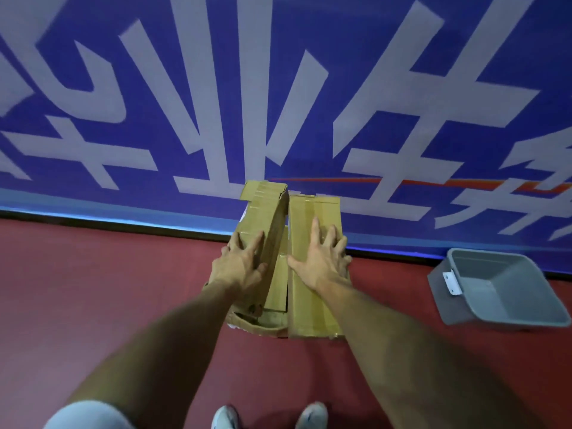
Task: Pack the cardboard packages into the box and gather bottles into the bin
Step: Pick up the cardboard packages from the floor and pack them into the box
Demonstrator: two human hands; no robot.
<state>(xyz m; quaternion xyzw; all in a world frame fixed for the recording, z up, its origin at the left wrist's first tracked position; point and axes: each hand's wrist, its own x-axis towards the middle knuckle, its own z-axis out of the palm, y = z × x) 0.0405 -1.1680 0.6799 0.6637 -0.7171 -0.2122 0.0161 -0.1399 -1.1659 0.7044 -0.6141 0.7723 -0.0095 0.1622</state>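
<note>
Head view: the cardboard box (247,323) stands on the red floor (93,289), under both palms and against the blue banner (185,88). The left hand (240,267) lies with straight, spread fingers on the left flap (263,218), which slopes up beyond the fingertips. The right hand (322,263) presses flat on the right flap (312,305), fingers straight and apart. Brown card shows between the thumbs, perhaps a package, but it is too blurred to tell. The grey bin (448,280) sits tilted, well right of the right fingers.
</note>
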